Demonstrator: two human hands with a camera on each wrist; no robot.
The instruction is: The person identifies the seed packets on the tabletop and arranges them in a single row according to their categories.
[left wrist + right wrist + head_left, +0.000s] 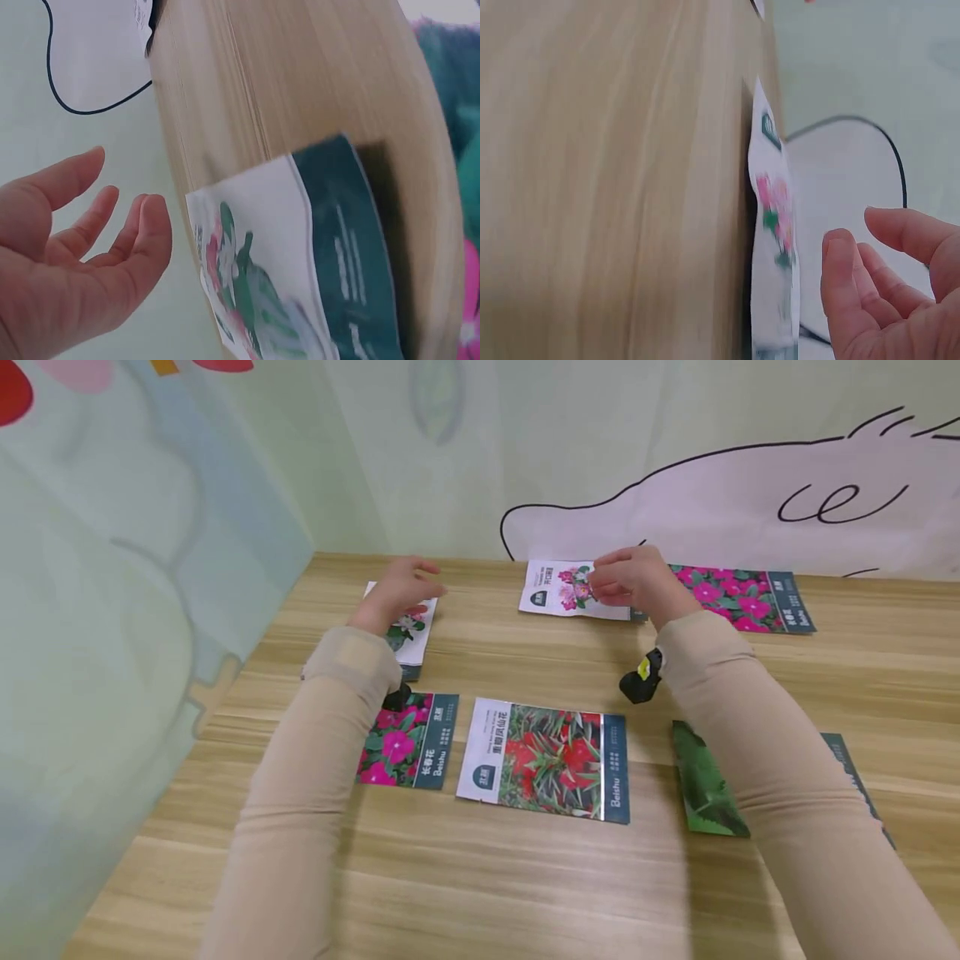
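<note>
Left hand (401,593) is hovering over a white flower packet (411,639), fingers loosely bent and parted, holding nothing. Right hand (637,583) is doing the same above a pink-flower packet (555,589), not touching it per the right wrist view. Both packets are lying flat on the counter (525,885), the pink-flower one by the back wall (450,485). A magenta packet (750,597) is lying just right of that one. Nearer the person, another magenta packet (408,747), a red-flower packet (551,760) and a green packet (708,789), partly hidden by the right sleeve (780,735), are forming a row.
</note>
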